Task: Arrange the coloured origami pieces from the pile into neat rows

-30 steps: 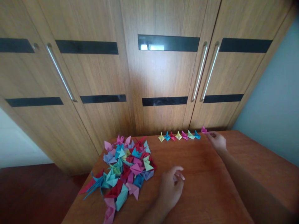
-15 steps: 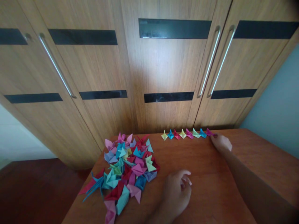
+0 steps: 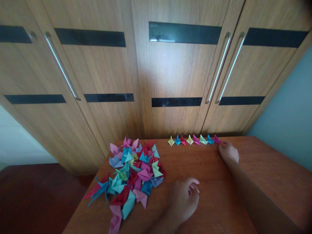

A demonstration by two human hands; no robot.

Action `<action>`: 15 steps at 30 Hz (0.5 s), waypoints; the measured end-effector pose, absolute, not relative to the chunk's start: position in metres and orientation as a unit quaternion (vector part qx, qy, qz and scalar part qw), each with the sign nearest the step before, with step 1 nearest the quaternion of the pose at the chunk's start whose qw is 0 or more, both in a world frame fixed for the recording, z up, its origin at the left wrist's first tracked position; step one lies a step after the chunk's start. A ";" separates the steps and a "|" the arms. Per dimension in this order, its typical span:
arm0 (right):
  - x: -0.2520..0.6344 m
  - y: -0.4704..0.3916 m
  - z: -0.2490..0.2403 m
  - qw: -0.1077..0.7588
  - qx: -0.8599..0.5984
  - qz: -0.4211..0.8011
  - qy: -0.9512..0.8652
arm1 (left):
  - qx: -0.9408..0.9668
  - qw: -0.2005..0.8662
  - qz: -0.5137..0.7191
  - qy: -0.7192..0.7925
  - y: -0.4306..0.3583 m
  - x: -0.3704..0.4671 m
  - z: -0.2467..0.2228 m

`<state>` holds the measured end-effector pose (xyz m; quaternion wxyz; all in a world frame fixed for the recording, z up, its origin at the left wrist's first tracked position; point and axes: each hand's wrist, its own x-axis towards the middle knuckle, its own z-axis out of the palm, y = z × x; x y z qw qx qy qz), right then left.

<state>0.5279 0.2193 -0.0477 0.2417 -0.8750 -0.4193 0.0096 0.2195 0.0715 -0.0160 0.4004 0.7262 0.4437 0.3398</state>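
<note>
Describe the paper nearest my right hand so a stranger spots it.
On the table, along its far edge, folded papers form a row. The magenta paper is at its right end, by your right hand; the row's other magenta one sits mid-row.

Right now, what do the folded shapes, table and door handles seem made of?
Folded shapes: matte paper, most likely, judging by thin edges and sharp creases.
Table: wood or wood-look laminate; the reddish-brown colour and soft sheen leave it open.
Handles: probably polished metal, given their silvery colour and bright highlights.

Pale glare on the middle cabinet door (image 3: 175, 71), dim floor (image 3: 41, 195), slight softness throughout.
</note>
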 end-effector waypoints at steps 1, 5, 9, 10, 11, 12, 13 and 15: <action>0.524 0.215 -0.048 0.259 -0.874 0.004 -0.411 | 0.728 0.401 0.339 0.442 0.072 0.219 -0.016; 0.500 0.195 -0.047 0.300 -0.860 0.009 -0.414 | 0.730 0.397 0.348 0.434 0.072 0.219 -0.018; 0.463 0.174 -0.044 0.289 -0.837 0.029 -0.463 | 0.735 0.394 0.355 0.423 0.074 0.219 -0.019; 0.453 0.169 -0.043 0.282 -0.832 0.034 -0.478 | 0.736 0.394 0.357 0.419 0.074 0.218 -0.019; 0.444 0.163 -0.043 0.273 -0.826 0.040 -0.491 | 0.737 0.394 0.360 0.415 0.074 0.218 -0.019; 0.435 0.158 -0.042 0.262 -0.821 0.046 -0.505 | 0.737 0.393 0.363 0.413 0.074 0.217 -0.019; 0.428 0.152 -0.041 0.252 -0.816 0.053 -0.517 | 0.738 0.389 0.365 0.412 0.073 0.217 -0.017; 0.419 0.144 -0.040 0.240 -0.803 0.065 -0.541 | 0.752 0.365 0.358 0.416 0.070 0.214 -0.013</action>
